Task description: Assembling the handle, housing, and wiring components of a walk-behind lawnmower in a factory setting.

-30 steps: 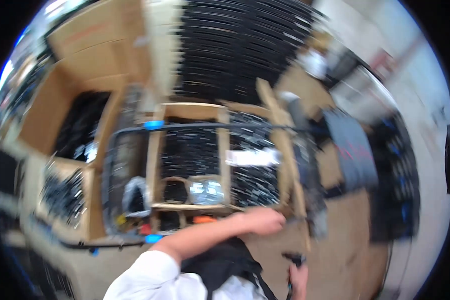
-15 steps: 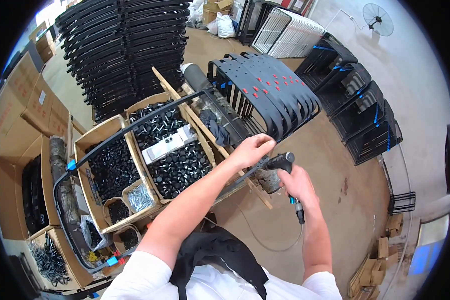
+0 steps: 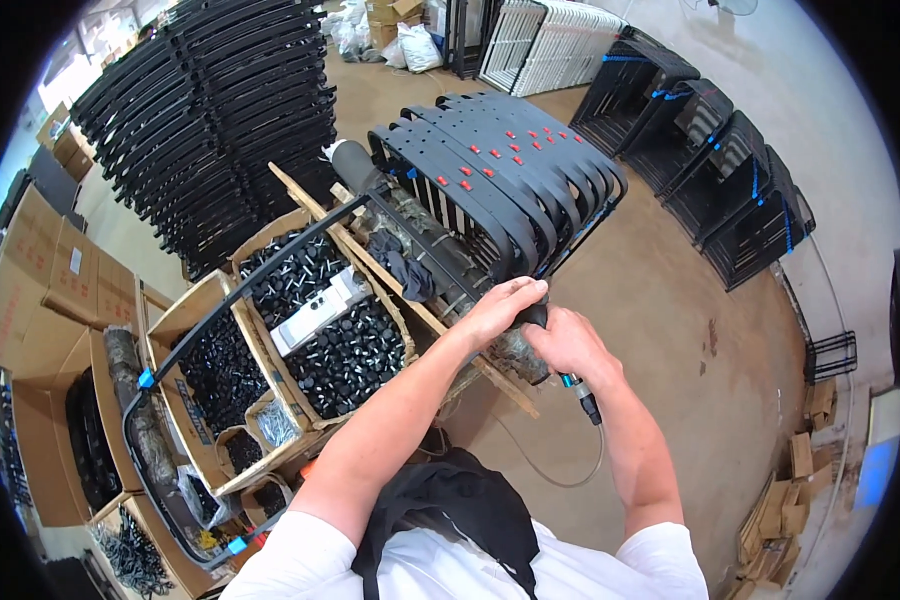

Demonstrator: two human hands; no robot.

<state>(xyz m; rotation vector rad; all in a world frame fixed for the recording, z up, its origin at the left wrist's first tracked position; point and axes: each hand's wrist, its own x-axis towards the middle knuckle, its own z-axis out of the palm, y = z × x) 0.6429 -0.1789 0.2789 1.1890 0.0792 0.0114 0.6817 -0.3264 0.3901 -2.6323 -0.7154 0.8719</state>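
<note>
— Both of your hands meet at one spot, don't they?

— Yes. Your right hand (image 3: 567, 343) is curled tight around a dark pneumatic tool (image 3: 555, 358) whose blue-tipped hose fitting sticks out below your fist. Your left hand (image 3: 500, 306) lies over the tool's top end, fingers bent down onto it, touching your right hand.

— Where is the tool?

— At the near end of the camouflage-wrapped roll (image 3: 440, 270) on the wooden rack (image 3: 440, 325), just beside the row of black curved frames (image 3: 500, 180). Cardboard boxes of black parts (image 3: 345, 345) stand to your left, under a long black tube (image 3: 270, 270).
</note>
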